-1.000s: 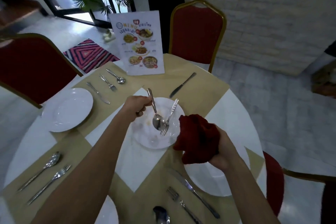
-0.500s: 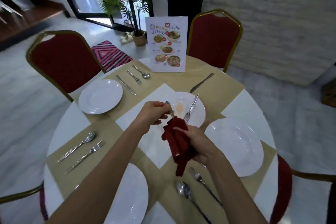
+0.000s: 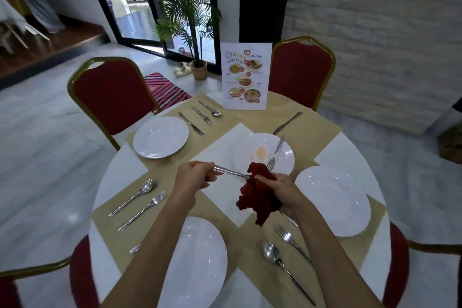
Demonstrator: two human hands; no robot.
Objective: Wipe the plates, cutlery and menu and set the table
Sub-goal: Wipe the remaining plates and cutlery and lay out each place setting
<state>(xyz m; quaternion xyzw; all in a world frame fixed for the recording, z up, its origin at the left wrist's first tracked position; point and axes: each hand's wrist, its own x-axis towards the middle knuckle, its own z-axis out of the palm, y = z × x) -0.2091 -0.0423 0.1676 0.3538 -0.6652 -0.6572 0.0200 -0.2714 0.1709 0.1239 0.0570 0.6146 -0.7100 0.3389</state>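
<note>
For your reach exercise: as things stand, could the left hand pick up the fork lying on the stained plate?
Probably not yet: the left hand is shut on a utensil handle. The fork itself lies uncovered, close by.

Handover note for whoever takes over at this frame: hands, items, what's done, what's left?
Left hand grips a spoon by the handle.
Right hand holds the red cloth wrapped over the spoon's bowl end.
A fork lies on the stained plate at the centre.
Menu stands at the far edge.
Three other plates look clean, cutlery beside them.
Left: finish the spoon, then fork, stained plate, and place them.
</note>
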